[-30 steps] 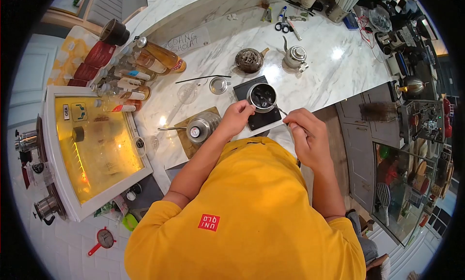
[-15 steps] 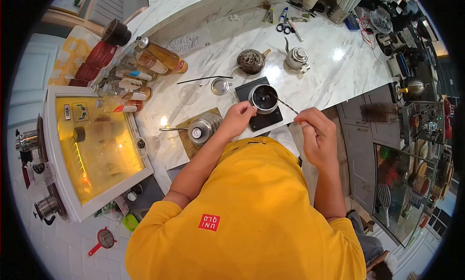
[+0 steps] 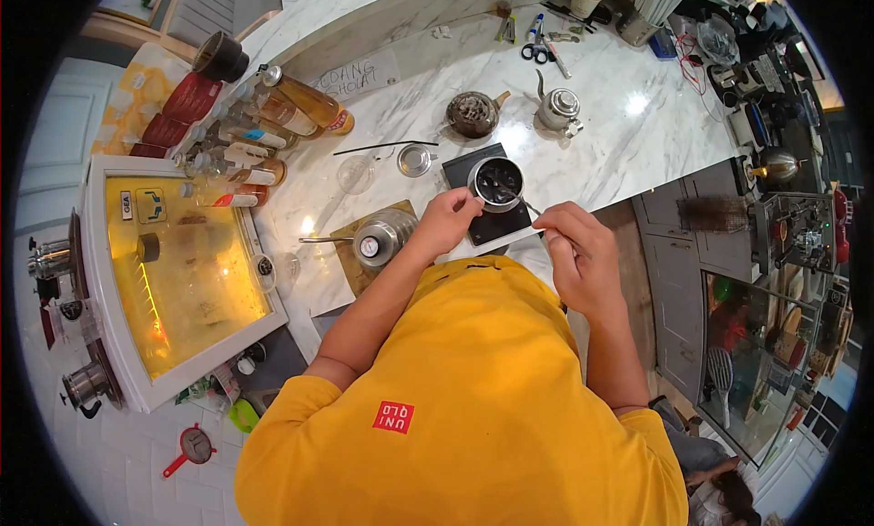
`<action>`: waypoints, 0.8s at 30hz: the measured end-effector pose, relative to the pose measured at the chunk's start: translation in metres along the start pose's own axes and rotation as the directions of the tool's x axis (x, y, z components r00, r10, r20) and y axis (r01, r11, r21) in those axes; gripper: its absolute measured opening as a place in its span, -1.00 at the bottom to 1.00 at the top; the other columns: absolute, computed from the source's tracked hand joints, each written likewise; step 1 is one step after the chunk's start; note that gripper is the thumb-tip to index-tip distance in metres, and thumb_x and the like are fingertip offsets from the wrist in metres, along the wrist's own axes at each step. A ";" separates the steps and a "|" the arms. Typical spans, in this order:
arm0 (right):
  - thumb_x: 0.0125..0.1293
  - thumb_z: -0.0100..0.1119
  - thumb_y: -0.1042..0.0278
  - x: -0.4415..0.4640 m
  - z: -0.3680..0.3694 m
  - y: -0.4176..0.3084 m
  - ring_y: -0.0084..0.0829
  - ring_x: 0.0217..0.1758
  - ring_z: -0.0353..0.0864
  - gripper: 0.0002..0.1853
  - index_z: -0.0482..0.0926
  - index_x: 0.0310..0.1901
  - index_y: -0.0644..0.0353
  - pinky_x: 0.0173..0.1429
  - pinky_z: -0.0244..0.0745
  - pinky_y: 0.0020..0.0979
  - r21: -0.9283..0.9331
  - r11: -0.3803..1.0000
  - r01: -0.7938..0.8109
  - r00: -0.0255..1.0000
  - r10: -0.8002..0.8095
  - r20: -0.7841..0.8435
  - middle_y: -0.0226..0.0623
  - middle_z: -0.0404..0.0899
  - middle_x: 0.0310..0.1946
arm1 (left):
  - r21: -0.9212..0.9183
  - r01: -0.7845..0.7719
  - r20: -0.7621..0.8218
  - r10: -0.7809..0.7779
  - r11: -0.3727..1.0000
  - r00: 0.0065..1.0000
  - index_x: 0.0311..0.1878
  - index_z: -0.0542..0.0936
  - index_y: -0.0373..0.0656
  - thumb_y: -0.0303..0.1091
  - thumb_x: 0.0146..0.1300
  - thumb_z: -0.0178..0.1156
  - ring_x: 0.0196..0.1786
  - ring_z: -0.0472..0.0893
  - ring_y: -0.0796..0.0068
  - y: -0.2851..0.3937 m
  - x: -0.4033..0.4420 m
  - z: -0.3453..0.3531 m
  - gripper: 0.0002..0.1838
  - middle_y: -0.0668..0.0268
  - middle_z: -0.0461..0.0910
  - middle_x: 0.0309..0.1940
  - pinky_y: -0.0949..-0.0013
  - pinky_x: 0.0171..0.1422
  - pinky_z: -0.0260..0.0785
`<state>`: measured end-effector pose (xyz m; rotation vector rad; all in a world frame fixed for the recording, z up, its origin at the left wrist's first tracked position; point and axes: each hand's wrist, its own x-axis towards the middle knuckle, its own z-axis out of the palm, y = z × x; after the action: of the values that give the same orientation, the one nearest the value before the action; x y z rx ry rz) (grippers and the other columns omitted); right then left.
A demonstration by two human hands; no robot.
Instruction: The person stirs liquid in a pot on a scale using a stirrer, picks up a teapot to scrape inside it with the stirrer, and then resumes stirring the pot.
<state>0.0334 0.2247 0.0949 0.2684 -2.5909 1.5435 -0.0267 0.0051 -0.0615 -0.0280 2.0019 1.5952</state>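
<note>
A metal cup [image 3: 497, 165] with dark liquid in it stands on a flat black scale [image 3: 503, 227] on the counter. The fingertips of my left hand [image 3: 450, 222] are pinched at the cup's near left side. My right hand [image 3: 584, 255] is closed around the thin handle of a long spoon [image 3: 530, 206]. The spoon's lower end dips into the dark liquid and is hidden there. Left of my left hand, a steel gooseneck kettle [image 3: 386, 241] with a dial thermometer in its lid rests on a wooden board [image 3: 351, 269].
Behind the cup are a dark round pot [image 3: 472, 114] and a small steel teapot [image 3: 559, 110]. A round metal lid [image 3: 414, 161] and a black straw [image 3: 364, 150] lie to the left. Several bottles [image 3: 300, 107] line the left side. Scissors [image 3: 535, 51] lie at the back.
My right hand has moved a little left and toward the cup, and the spoon's angle has changed with it. The dark liquid's surface looks different. My left hand stays at the cup.
</note>
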 end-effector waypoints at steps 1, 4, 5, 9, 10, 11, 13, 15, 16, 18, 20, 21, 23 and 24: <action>0.25 0.04 0.61 0.000 0.000 0.000 -0.13 -0.35 0.59 -0.85 0.63 -0.27 0.28 -0.21 0.45 -0.25 0.002 1.000 -0.018 1.000 0.018 -0.014 -0.16 0.62 -0.37 | 0.008 0.006 0.002 -0.006 1.000 1.000 -0.26 0.61 -0.18 -0.15 0.46 0.17 -0.23 0.50 0.63 0.000 0.000 -0.001 -0.72 0.42 0.64 -0.32 0.43 -0.12 0.37; 0.24 0.05 0.61 -0.001 -0.003 0.002 -0.13 -0.36 0.59 -0.85 0.63 -0.27 0.28 -0.23 0.45 -0.26 -0.003 0.999 -0.041 0.998 0.041 -0.041 -0.16 0.62 -0.36 | 0.012 -0.043 -0.025 0.043 0.999 0.999 -0.28 0.60 -0.19 -0.16 0.45 0.18 -0.25 0.48 0.64 0.005 -0.005 0.001 -0.72 0.43 0.64 -0.33 0.45 -0.12 0.34; 0.24 0.05 0.61 -0.003 -0.006 0.004 -0.13 -0.36 0.60 -0.85 0.64 -0.27 0.28 -0.23 0.45 -0.26 -0.015 1.000 -0.027 0.999 0.026 -0.040 -0.15 0.63 -0.35 | 0.003 -0.050 -0.028 0.050 0.999 0.998 -0.28 0.60 -0.19 -0.17 0.45 0.18 -0.25 0.47 0.64 0.004 -0.004 0.001 -0.72 0.43 0.63 -0.33 0.46 -0.11 0.33; 0.27 0.07 0.61 -0.004 -0.004 0.005 -0.13 -0.36 0.61 -0.85 0.64 -0.22 0.30 -0.24 0.46 -0.28 -0.044 0.999 0.025 1.000 -0.025 0.007 -0.13 0.64 -0.32 | -0.011 -0.072 -0.045 0.072 0.997 0.996 -0.31 0.59 -0.24 -0.18 0.46 0.20 -0.30 0.50 0.62 -0.004 0.000 0.003 -0.69 0.36 0.64 -0.39 0.42 -0.15 0.37; 0.30 0.08 0.60 -0.004 0.000 0.004 -0.12 -0.35 0.63 -0.85 0.65 -0.19 0.30 -0.22 0.48 -0.29 -0.029 1.000 0.004 1.000 -0.004 -0.008 -0.12 0.65 -0.31 | -0.006 -0.076 -0.052 0.075 0.997 0.996 -0.32 0.59 -0.26 -0.19 0.46 0.21 -0.32 0.51 0.60 -0.005 0.001 0.003 -0.68 0.33 0.64 -0.42 0.40 -0.18 0.39; 0.33 0.08 0.59 -0.002 0.005 0.005 -0.12 -0.33 0.65 -0.85 0.65 -0.16 0.31 -0.20 0.50 -0.30 -0.012 1.000 -0.016 1.000 0.015 -0.022 -0.11 0.66 -0.30 | -0.003 -0.088 -0.057 0.088 0.996 0.994 -0.32 0.59 -0.26 -0.19 0.46 0.21 -0.32 0.51 0.60 -0.006 0.001 0.003 -0.68 0.33 0.64 -0.42 0.40 -0.18 0.40; 0.38 0.10 0.57 0.001 0.012 0.011 -0.12 -0.28 0.69 -0.85 0.66 -0.12 0.32 -0.16 0.54 -0.31 0.022 0.998 -0.052 0.997 0.053 -0.053 -0.09 0.68 -0.28 | 0.004 -0.112 -0.070 0.112 0.994 0.991 -0.31 0.59 -0.27 -0.18 0.46 0.22 -0.32 0.51 0.60 -0.006 0.000 0.004 -0.68 0.33 0.65 -0.41 0.40 -0.17 0.40; 0.43 0.12 0.56 0.000 0.019 0.019 -0.13 -0.24 0.72 -0.85 0.66 -0.07 0.33 -0.12 0.57 -0.33 0.055 0.995 -0.089 0.992 0.093 -0.086 -0.08 0.70 -0.26 | 0.005 -0.101 -0.080 0.101 0.995 0.992 -0.31 0.60 -0.27 -0.18 0.46 0.22 -0.32 0.51 0.60 -0.004 -0.001 0.004 -0.68 0.33 0.66 -0.41 0.40 -0.17 0.40; 0.44 0.13 0.55 -0.001 0.020 0.023 -0.13 -0.23 0.73 -0.86 0.66 -0.07 0.33 -0.12 0.58 -0.33 0.046 0.996 -0.078 0.993 0.082 -0.087 -0.08 0.70 -0.25 | 0.005 -0.095 -0.085 0.095 0.995 0.992 -0.31 0.60 -0.27 -0.18 0.46 0.22 -0.32 0.51 0.60 -0.002 -0.001 0.004 -0.67 0.33 0.66 -0.40 0.40 -0.17 0.40; 0.45 0.15 0.54 -0.002 0.019 0.028 -0.13 -0.21 0.74 -0.86 0.67 -0.07 0.34 -0.11 0.59 -0.34 0.029 0.998 -0.057 0.994 0.059 -0.088 -0.08 0.72 -0.24 | -0.008 -0.095 -0.082 0.094 0.995 0.992 -0.31 0.60 -0.27 -0.18 0.46 0.22 -0.31 0.52 0.60 0.002 -0.003 0.005 -0.68 0.33 0.67 -0.39 0.40 -0.16 0.40; 0.46 0.15 0.54 -0.006 0.013 0.025 -0.17 -0.23 0.74 -0.87 0.67 -0.08 0.33 -0.13 0.59 -0.34 -0.010 0.998 -0.061 0.993 0.060 -0.104 -0.09 0.73 -0.24 | -0.013 -0.097 -0.083 0.095 0.995 0.992 -0.31 0.60 -0.27 -0.18 0.46 0.23 -0.30 0.53 0.60 0.001 -0.003 0.004 -0.68 0.32 0.68 -0.38 0.40 -0.15 0.41; 0.46 0.15 0.54 -0.008 0.010 0.024 -0.18 -0.24 0.74 -0.87 0.68 -0.09 0.33 -0.14 0.59 -0.35 -0.029 0.997 -0.065 0.992 0.061 -0.113 -0.09 0.73 -0.24 | -0.012 -0.099 -0.082 0.098 0.995 0.992 -0.31 0.60 -0.27 -0.18 0.46 0.23 -0.29 0.54 0.60 0.000 -0.003 0.004 -0.68 0.32 0.68 -0.38 0.40 -0.14 0.42; 0.47 0.15 0.54 -0.012 0.008 0.027 -0.24 -0.27 0.74 -0.87 0.69 -0.10 0.32 -0.15 0.59 -0.36 -0.019 0.999 -0.050 0.989 0.047 -0.141 -0.12 0.74 -0.25 | -0.007 -0.076 -0.062 0.076 0.997 0.995 -0.30 0.60 -0.26 -0.19 0.47 0.21 -0.26 0.52 0.61 -0.001 -0.003 0.003 -0.69 0.35 0.67 -0.36 0.42 -0.10 0.39; 0.48 0.15 0.53 -0.013 0.007 0.028 -0.26 -0.28 0.74 -0.87 0.69 -0.10 0.32 -0.16 0.60 -0.36 -0.016 0.999 -0.042 0.987 0.039 -0.157 -0.13 0.74 -0.25 | -0.002 -0.051 -0.044 0.051 0.999 0.998 -0.28 0.61 -0.24 -0.20 0.48 0.20 -0.24 0.51 0.63 0.001 -0.004 0.002 -0.71 0.39 0.66 -0.34 0.44 -0.07 0.37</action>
<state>0.0404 0.2331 0.0653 0.0883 -2.5031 1.4868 -0.0230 0.0058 -0.0594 -0.0133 2.0492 1.6423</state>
